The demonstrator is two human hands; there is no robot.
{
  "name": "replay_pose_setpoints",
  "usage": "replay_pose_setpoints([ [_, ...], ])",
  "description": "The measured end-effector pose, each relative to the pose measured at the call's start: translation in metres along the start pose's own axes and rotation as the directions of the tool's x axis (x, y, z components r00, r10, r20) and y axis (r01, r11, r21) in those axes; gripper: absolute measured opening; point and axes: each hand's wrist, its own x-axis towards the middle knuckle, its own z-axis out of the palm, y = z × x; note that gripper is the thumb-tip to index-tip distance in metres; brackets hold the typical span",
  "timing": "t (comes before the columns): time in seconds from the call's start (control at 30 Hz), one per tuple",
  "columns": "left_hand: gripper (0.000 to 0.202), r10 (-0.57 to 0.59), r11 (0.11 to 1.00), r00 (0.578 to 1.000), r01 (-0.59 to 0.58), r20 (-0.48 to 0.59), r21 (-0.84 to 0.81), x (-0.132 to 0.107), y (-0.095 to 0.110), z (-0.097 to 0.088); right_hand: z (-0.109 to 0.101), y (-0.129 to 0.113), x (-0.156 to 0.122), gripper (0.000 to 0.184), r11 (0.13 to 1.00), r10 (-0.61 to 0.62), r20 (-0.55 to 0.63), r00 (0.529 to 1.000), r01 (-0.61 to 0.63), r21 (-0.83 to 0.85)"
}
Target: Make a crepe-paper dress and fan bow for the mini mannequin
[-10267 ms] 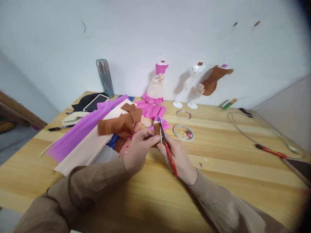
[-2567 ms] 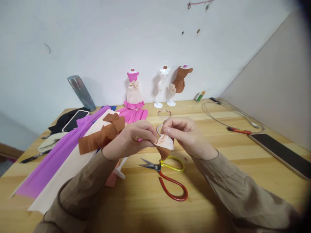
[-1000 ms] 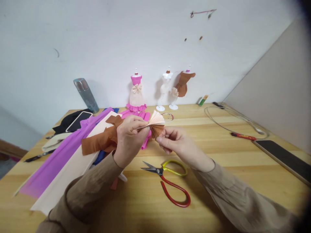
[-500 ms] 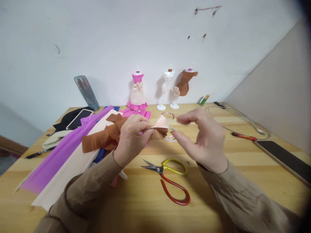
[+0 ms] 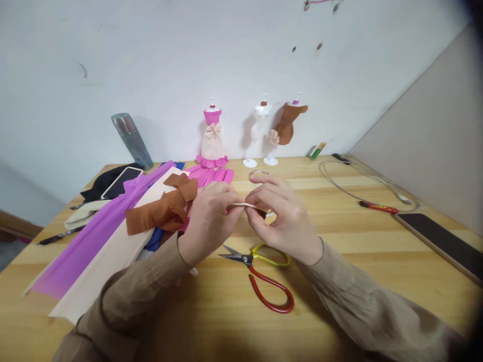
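A small pleated crepe paper piece (image 5: 240,204), cream with a brown layer, is pinched between both hands above the table. My left hand (image 5: 211,218) is closed on its left end, thumb against fingers. My right hand (image 5: 287,223) is closed on its other end, and those fingers hide most of the brown folds. Below the hands lie scissors (image 5: 246,259) with one yellow and one red handle, blades apart and pointing left. Brown crepe paper (image 5: 153,213) rests left of my left hand, on top of cream (image 5: 109,269) and purple (image 5: 81,251) sheets.
Along the wall stand miniature dress forms: one in a pink-and-cream dress (image 5: 213,138), a bare white one (image 5: 260,128), and one with brown paper (image 5: 287,125). A bottle (image 5: 132,141) is at the back left. A phone (image 5: 439,244) and a cable (image 5: 332,185) lie right.
My right hand has moved left and closed on the pleated paper, which it was apart from before. The paper's fanned end is now mostly covered. My left hand keeps its pinch.
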Motion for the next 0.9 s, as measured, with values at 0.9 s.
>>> replay_pose_setpoints([
  [0.9,0.013,-0.08,0.98,0.995,0.088,0.052,-0.177,-0.013,0.031,0.0,-0.006,0.022,0.002,0.016,0.971,0.075,-0.299,0.951,-0.138,-0.194],
])
